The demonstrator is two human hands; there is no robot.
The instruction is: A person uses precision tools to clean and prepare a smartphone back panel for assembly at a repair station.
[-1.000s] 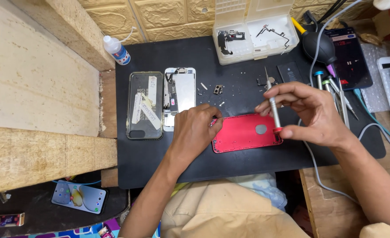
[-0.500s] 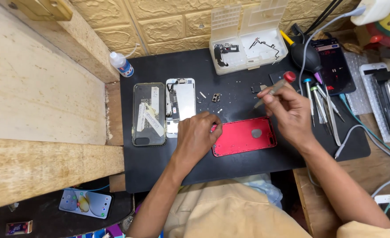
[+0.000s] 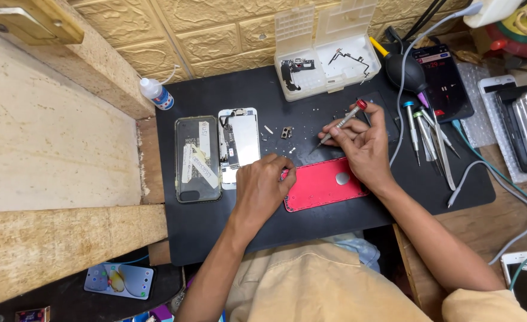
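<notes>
While both arms reach out from the bottom of the view, the left hand [image 3: 262, 189] lies knuckles up with its fingers curled down on the left end of the red phone back [image 3: 326, 186]. Its grip presses on that end. The right hand [image 3: 362, 146] is bent at the wrist over the right end of the red phone back. Its grip is closed around a thin screwdriver [image 3: 341, 123] with a red cap. The screwdriver slants, cap up at 1 o'clock and tip down at 7 o'clock, just above the black mat [image 3: 216, 226] on the bench.

At 9 o'clock from the left hand lie an opened white phone [image 3: 239, 140] and a dark phone screen [image 3: 197, 158], side by side. A small metal part [image 3: 286, 132] sits near the screwdriver tip at 10 o'clock. A clear parts box [image 3: 326, 56] stands open at 12 o'clock. More tools [image 3: 427, 128] lie at 3 o'clock from the right hand. A small bottle [image 3: 156, 93] lies at the mat's far left corner.

The red phone back lies flat, between the two hands and partly under both.
</notes>
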